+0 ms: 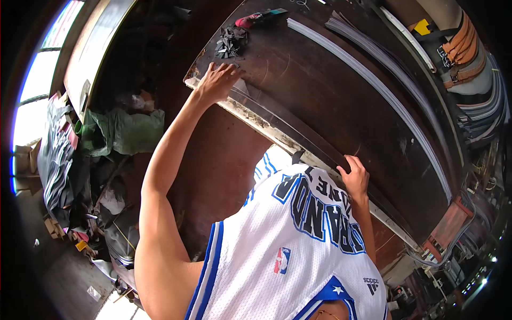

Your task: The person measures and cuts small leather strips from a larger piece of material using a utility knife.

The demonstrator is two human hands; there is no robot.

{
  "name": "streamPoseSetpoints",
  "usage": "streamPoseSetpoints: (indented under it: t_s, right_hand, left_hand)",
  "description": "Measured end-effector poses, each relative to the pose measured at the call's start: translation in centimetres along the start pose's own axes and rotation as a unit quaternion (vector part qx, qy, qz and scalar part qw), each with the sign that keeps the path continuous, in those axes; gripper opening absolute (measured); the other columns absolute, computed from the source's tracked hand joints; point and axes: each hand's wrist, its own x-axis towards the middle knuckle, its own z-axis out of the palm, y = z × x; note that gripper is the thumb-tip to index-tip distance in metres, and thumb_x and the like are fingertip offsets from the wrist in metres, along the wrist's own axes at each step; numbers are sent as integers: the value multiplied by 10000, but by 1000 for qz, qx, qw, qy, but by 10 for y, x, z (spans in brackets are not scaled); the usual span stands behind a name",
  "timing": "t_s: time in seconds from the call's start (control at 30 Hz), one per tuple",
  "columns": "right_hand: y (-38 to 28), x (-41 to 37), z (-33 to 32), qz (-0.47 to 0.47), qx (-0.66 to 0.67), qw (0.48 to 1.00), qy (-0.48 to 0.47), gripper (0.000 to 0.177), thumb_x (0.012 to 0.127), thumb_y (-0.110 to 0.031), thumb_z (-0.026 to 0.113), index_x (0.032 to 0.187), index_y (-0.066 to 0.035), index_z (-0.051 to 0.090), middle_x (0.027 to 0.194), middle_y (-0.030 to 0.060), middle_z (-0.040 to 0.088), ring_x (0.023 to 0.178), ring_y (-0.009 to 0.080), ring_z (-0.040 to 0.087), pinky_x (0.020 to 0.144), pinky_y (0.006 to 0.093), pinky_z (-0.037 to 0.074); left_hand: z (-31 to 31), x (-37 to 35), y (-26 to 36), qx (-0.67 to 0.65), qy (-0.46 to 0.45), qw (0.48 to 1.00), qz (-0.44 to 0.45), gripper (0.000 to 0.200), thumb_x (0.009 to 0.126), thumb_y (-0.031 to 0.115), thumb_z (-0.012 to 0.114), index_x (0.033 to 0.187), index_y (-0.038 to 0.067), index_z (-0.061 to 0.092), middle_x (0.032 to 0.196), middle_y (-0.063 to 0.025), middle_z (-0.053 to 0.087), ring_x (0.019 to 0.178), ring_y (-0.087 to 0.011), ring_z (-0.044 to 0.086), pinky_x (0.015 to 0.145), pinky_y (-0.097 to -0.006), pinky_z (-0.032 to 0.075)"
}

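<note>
A long, thin dark strip (298, 125) lies along the front edge of the dark work table (314, 90), beside its pale, worn rim. My left hand (218, 82) rests over the strip's far left end, palm down, with the fingers spread and stretched onto the table top. Farther right along the same strip is my right hand (356, 175), its thumb and fingers apart and fingertips at the strip's edge. Just beyond my left hand sits a pile of small dark offcuts (230, 44).
A pink-handled tool (248, 20) lies behind the offcuts. Bundles of long grey strips (373, 64) curve across the table. Coiled brown belts (463, 50) hang at the right. Left of the table are a green sack (136, 130) and stacked dark sheets (58, 154).
</note>
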Motion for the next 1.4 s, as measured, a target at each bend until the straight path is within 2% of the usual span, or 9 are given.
streamPoseSetpoints:
  t_s: [0.1,0.17,0.23,0.3,0.6,0.73,0.87,1.2,1.4]
  right_hand:
    - [1,1,-1,-4,-2,1000,-2,442,747,-168,782,1148,-49,640,1121,108,655,997,339,644,824,405,531]
    - [-6,3,-4,9,-22,1000,-17,468,745,-189,784,1167,-60,629,1114,107,650,1000,336,640,820,415,529]
    - [-9,5,-3,11,-18,1000,-21,475,743,-199,786,1170,-66,627,1109,106,650,997,335,640,816,419,529]
    - [-5,6,-2,14,-27,999,-26,472,740,-219,789,1161,-79,630,1096,99,653,983,329,643,806,419,532]
    - [-9,6,15,10,-3,1000,2,474,740,-233,789,1152,-61,630,1076,91,658,953,314,656,790,405,547]
    - [1,-2,4,9,10,1000,-2,532,718,-254,804,1167,-36,622,1106,105,645,981,317,645,818,402,538]
    - [-28,5,-10,24,14,1000,-12,583,740,-293,793,1229,-35,609,1217,128,623,1065,326,627,917,405,505]
    - [-21,71,-68,-26,75,987,138,270,823,-155,739,1042,-9,684,1078,133,682,962,327,665,832,384,535]
    - [-43,149,-80,-100,74,978,167,225,841,-144,721,1020,-12,686,1045,126,691,941,316,675,810,372,544]
  left_hand:
    - [7,7,24,-80,20,992,94,765,692,1,736,1393,190,495,1306,-47,540,1230,-237,514,988,-451,383]
    - [20,13,32,-83,66,984,144,638,704,16,720,1306,149,558,1226,-50,593,1151,-246,559,975,-429,411]
    - [29,23,34,-75,-8,984,162,483,715,22,686,1185,108,617,1105,-55,640,1047,-252,599,944,-384,442]
    - [27,25,39,-108,55,979,163,214,794,60,594,996,91,657,871,-58,656,916,-247,640,875,-361,477]
    - [18,17,27,-109,63,979,159,329,769,10,608,1084,97,651,933,-40,644,979,-229,622,929,-391,437]
    - [0,12,27,-95,-90,987,90,818,636,90,810,1387,181,501,1418,-71,484,1322,-283,436,1074,-458,340]
    - [-56,38,4,-197,-95,976,-20,631,739,152,780,1331,147,562,1287,-154,596,1195,-344,559,1002,-443,457]
    - [-46,179,16,-165,202,962,79,597,747,62,725,1311,100,531,1262,-121,582,1177,-327,550,968,-414,485]
    - [-27,240,-9,-101,113,985,81,606,681,127,745,1266,142,588,1267,-75,598,1177,-306,563,941,-391,505]
